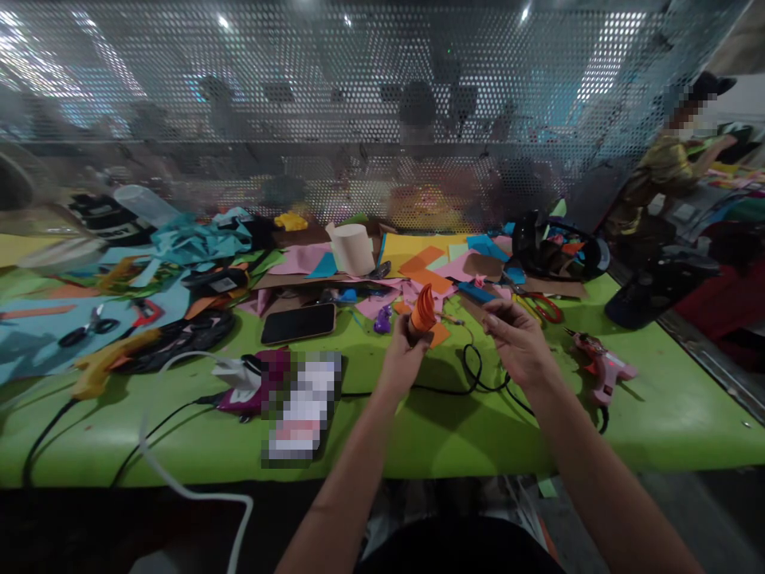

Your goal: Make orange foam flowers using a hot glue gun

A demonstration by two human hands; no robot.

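The orange paper roll (423,309) sits just above the middle of the frame, upright in your left hand (402,360), whose fingers close around its lower end. Your right hand (517,341) hovers just to the right, apart from the roll, its fingers half curled with the tips turned left. Whether they pinch anything small cannot be told. Both hands hang over the green counter (657,414), where a black cable (472,373) loops beneath them.

Right of your right hand lies a pink glue gun (605,368), and above that hand, red-handled scissors (543,306). Left of the roll a dark phone (299,323) lies flat, with a small purple piece (382,320) between the two. Higher up, a white cylinder (352,249) stands among loose coloured paper sheets (427,267). At the far left lie a yellow glue gun (99,365) and black scissors (89,327). A perforated metal screen (358,96) backs the counter across the top of the frame.
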